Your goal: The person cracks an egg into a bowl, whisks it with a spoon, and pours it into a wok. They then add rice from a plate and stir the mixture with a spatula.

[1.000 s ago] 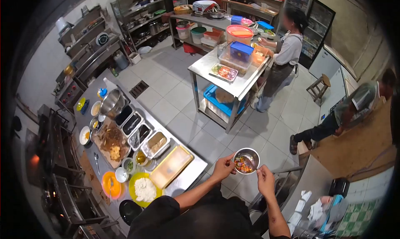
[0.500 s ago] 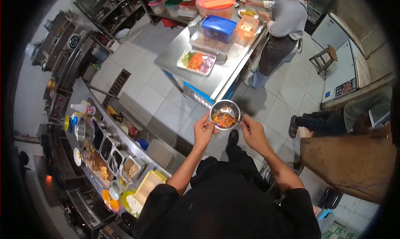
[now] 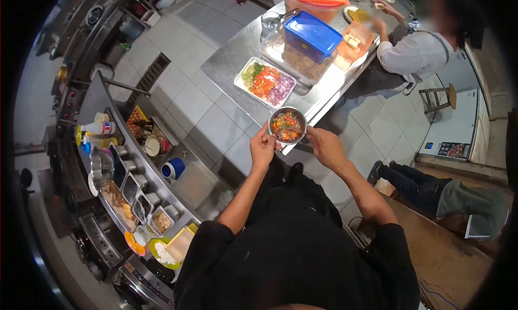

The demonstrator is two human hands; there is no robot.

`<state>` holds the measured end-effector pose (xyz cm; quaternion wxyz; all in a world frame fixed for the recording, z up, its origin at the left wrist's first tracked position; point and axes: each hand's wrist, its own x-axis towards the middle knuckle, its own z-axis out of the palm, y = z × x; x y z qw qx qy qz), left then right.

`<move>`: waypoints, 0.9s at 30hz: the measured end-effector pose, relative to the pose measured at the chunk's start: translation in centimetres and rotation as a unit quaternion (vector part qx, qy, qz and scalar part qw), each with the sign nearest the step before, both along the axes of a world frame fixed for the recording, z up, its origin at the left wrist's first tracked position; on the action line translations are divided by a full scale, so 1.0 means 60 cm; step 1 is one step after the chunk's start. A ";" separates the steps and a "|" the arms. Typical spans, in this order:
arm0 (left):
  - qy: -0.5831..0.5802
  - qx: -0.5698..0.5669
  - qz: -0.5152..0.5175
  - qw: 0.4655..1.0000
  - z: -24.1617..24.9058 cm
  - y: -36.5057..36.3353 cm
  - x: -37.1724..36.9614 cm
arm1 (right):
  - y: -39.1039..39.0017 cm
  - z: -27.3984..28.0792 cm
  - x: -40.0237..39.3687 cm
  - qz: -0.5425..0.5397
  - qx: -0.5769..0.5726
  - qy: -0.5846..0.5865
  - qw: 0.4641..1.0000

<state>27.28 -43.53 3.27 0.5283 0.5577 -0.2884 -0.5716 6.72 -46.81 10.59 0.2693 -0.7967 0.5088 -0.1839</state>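
Note:
My left hand (image 3: 263, 146) is closed on the left side of a small metal bowl (image 3: 272, 115), fingers pressed at its rim. Chopped orange, red and green vegetables (image 3: 287, 121) lie in the bowl. In my right hand (image 3: 324, 146) is the handle of a spoon (image 3: 294, 130), whose end sits among the vegetables. The bowl is held up in front of the near corner of a steel table (image 3: 226, 67). Just beyond it, a white tray (image 3: 238, 83) bears separate heaps of diced green, orange-red and purple pieces.
A blue-lidded container (image 3: 313, 34) and an orange tub (image 3: 353, 42) stand on the table. Behind its right side a co-worker (image 3: 418, 53) is busy. On the left runs a counter (image 3: 121, 132) with sauces and pans. Another person (image 3: 453, 199) bends at the right, near a stool (image 3: 440, 98).
I have moved nearer to the steel table, so the tray now lies close beyond the bowl. Both hands still hold the bowl and spoon. The spoon's angle in the bowl has shifted.

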 end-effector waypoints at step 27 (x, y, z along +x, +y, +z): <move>-0.040 0.068 0.230 0.970 -0.037 0.023 -0.046 | -0.318 -0.298 0.102 -0.202 0.582 -0.243 0.749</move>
